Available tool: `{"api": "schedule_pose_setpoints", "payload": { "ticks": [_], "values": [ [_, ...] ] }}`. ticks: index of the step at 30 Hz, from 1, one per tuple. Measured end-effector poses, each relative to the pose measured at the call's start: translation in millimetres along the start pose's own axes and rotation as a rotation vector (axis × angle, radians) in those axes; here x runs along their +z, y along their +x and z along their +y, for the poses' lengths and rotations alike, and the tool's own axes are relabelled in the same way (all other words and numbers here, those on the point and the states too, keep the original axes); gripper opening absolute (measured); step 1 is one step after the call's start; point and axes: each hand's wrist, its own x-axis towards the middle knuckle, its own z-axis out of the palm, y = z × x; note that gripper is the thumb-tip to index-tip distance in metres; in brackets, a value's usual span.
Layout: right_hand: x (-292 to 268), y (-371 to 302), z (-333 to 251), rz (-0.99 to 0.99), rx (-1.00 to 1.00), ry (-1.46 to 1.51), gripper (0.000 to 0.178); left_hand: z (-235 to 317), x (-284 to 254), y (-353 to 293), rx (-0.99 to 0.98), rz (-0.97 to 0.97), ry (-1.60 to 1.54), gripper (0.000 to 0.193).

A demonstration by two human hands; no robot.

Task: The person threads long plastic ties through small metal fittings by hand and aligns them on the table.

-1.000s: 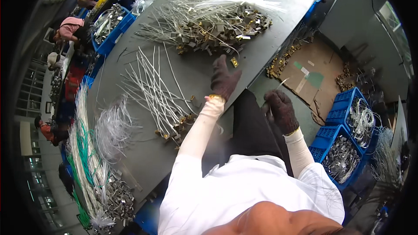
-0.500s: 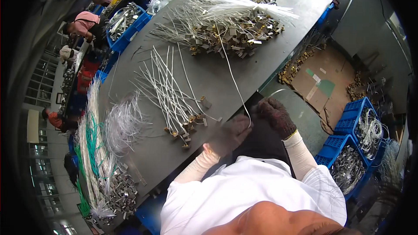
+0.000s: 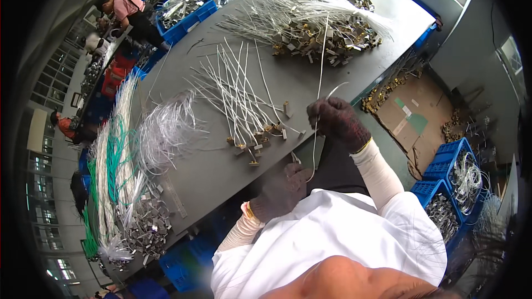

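Note:
A thin white wire point(image 3: 314, 155) runs between my two gloved hands, and its upper stretch reaches over the table. My right hand point(image 3: 339, 124), in a dark knitted glove, pinches it beside the table's edge. A short pale end pokes up above those fingers. Lower and closer to my body, my left hand point(image 3: 281, 191) has its fingers closed on the wire's lower part; what else it grips is hard to see. On the table beyond lies a loose bunch of white wires point(image 3: 238, 97) with small metal ends point(image 3: 257, 139).
The grey table point(image 3: 216, 171) carries a large heap of metal-ended wires point(image 3: 327, 39) at the back. Clear strands point(image 3: 169, 127) and long bundles with green ties point(image 3: 116, 166) lie left. Blue crates point(image 3: 443, 163) and a cardboard sheet point(image 3: 413, 116) are at right. People work at far left.
My right hand has risen toward the table with the wire. My left hand has drawn down and back toward my body, so the hands are farther apart. The view has shifted slightly.

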Motion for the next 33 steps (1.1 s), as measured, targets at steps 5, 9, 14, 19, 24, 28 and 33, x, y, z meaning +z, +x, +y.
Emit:
{"api": "schedule_pose_setpoints", "payload": {
  "ticks": [5, 9, 14, 19, 24, 28, 33],
  "values": [
    [-8.1, 6.3, -16.2, 0.042, -0.111, -0.096, 0.03, -1.9, -14.9, -20.5, -0.107, -0.126, -0.105, 0.034],
    [-17.2, 13.1, -31.0, 0.146, -0.213, -0.159, 0.033, -0.9, -30.4, -19.2, -0.08, 0.003, -0.129, 0.03],
    [-79.8, 37.6, -72.1, 0.482, -0.432, -0.15, 0.034, -51.0, 3.0, -58.0, -0.251, 0.218, -0.035, 0.021],
    [-106.3, 45.3, -116.5, 0.564, -0.648, -0.003, 0.033, -56.7, -7.2, -82.7, -0.672, 0.337, -0.439, 0.024],
    [-114.5, 51.1, -131.8, 0.593, -0.616, -0.016, 0.031, -84.4, 11.2, -97.7, -0.551, 0.384, -0.239, 0.028],
    [-122.3, 50.9, -132.7, 0.603, -0.618, 0.043, 0.032, -88.6, 15.0, -94.9, -0.576, 0.429, -0.223, 0.028],
    [-134.7, 47.8, -133.8, 0.618, -0.639, 0.067, 0.033, -91.0, 14.2, -93.6, -0.576, 0.411, -0.211, 0.028]
  ]
}}
